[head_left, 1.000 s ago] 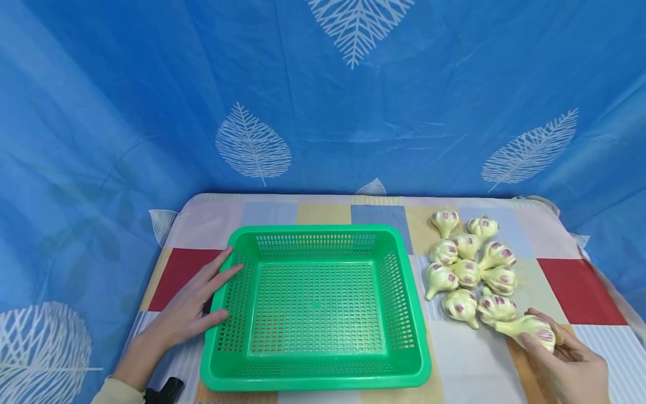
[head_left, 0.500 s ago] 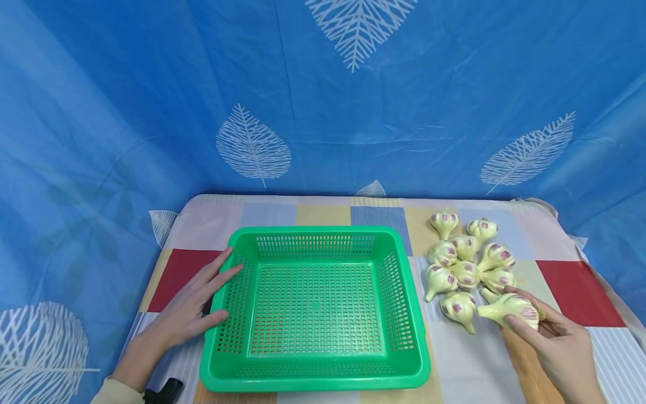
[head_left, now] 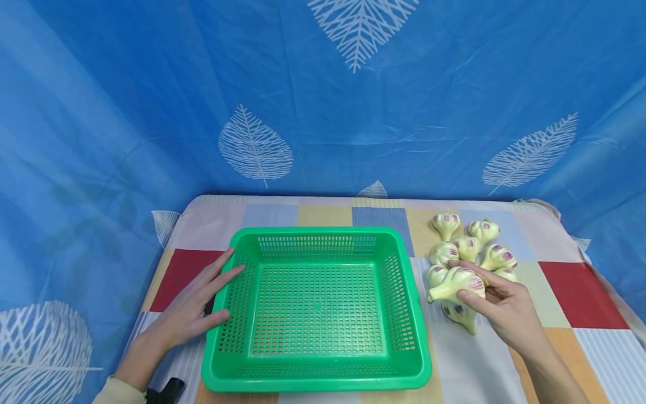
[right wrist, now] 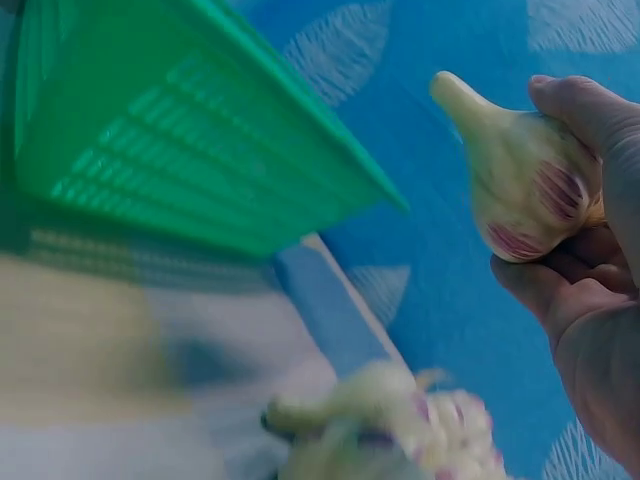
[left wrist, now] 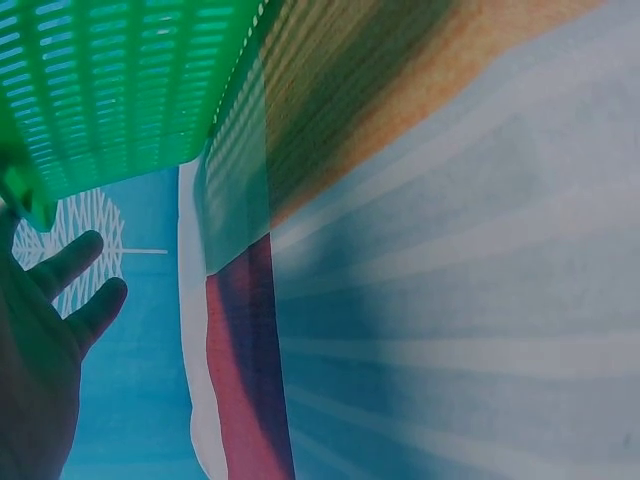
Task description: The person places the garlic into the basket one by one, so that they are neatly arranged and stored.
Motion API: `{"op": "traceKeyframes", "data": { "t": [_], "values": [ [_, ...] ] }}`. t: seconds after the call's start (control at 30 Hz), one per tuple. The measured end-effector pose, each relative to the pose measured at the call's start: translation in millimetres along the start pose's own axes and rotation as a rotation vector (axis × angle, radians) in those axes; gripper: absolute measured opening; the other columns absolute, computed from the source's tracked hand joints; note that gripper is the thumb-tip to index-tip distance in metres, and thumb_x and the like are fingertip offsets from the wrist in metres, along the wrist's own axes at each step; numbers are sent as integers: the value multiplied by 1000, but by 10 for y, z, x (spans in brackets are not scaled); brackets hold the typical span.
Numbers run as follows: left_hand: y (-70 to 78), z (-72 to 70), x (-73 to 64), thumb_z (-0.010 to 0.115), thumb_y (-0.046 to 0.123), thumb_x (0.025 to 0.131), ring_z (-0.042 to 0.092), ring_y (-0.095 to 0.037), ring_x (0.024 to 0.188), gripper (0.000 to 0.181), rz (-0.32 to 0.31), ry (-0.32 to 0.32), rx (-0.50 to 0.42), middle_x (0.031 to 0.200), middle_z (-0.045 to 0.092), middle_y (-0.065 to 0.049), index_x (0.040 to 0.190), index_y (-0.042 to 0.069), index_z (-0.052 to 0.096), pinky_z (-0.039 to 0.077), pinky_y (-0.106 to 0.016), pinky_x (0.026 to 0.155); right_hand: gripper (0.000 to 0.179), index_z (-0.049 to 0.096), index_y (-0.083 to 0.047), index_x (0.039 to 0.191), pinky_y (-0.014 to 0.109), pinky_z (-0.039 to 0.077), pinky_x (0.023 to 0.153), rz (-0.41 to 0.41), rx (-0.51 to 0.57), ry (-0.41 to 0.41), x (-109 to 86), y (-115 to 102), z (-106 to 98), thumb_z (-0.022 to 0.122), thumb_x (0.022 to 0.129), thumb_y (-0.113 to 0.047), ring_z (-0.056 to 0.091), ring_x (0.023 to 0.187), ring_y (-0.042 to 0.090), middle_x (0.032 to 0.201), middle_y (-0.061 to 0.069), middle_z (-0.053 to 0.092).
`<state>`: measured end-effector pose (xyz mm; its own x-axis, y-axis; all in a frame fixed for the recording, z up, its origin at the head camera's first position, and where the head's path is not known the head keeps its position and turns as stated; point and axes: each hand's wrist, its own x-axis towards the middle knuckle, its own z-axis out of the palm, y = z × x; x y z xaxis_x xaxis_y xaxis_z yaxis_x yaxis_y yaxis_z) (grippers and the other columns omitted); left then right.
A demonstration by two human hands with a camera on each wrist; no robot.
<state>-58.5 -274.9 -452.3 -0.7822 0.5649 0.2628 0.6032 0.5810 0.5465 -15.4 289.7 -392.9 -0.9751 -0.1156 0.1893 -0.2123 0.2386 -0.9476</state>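
Observation:
My right hand (head_left: 499, 303) pinches a garlic bulb (head_left: 458, 284) between thumb and fingers, its stem pointing left toward the basket. The right wrist view shows this bulb (right wrist: 525, 180) close up, pale with purple streaks, raised over the table. Under and behind it lie more garlic bulbs (head_left: 466, 247), partly covered by the hand. My left hand (head_left: 194, 297) rests at the left rim of a green plastic basket (head_left: 316, 384), fingers spread and fairly straight over the edge. Nothing lies inside the basket. In the left wrist view, fingers (left wrist: 97, 312) appear beside the basket's wall (left wrist: 120, 90).
A patchwork cloth (head_left: 585, 292) covers the table. Blue curtain (head_left: 323, 101) with white leaf prints hangs behind and at both sides. A small black object (head_left: 169, 390) sits by the left wrist.
My right hand has lifted the garlic bulb from the pile's near right end and carried it left and up, over the other bulbs. The left hand and basket have stayed put.

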Motion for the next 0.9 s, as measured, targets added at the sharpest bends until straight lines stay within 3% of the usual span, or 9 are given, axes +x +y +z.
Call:
{"op": "traceKeyframes", "data": {
  "t": [0.3, 0.47, 0.63, 0.9],
  "values": [
    [0, 9, 6, 75, 30, 79, 22, -27, 150, 86, -16, -11, -6, 168, 15, -6, 157, 21, 39, 45, -66, 96, 51, 55, 5, 140, 24, 57, 80, -16, -10, -189, 252, -200, 268, 65, 91, 12, 66, 114, 13, 135, 6, 64],
    [-3, 11, 5, 75, 29, 78, 22, -27, 150, 87, -13, -6, -8, 168, 16, -7, 157, 20, 40, 45, -66, 96, 49, 59, -1, 140, 27, 57, 66, -47, -9, -267, 402, -348, 413, 66, 92, 9, 70, 94, 14, 134, 6, 65],
    [-4, 11, 5, 76, 28, 79, 22, -28, 149, 87, -15, -10, -8, 168, 16, -7, 157, 20, 39, 44, -67, 97, 47, 61, -4, 139, 28, 49, 51, -52, -7, -339, 567, -427, 573, 67, 93, 5, 63, 70, 12, 123, 9, 69],
    [3, 13, 13, 76, 29, 79, 23, -30, 149, 86, -18, -8, -8, 168, 16, -6, 157, 20, 40, 45, -66, 96, 44, 62, -4, 137, 30, 56, 61, 9, -3, -433, 871, -377, 892, 70, 95, -8, 69, 79, 20, 114, 11, 70]
  ]
}}
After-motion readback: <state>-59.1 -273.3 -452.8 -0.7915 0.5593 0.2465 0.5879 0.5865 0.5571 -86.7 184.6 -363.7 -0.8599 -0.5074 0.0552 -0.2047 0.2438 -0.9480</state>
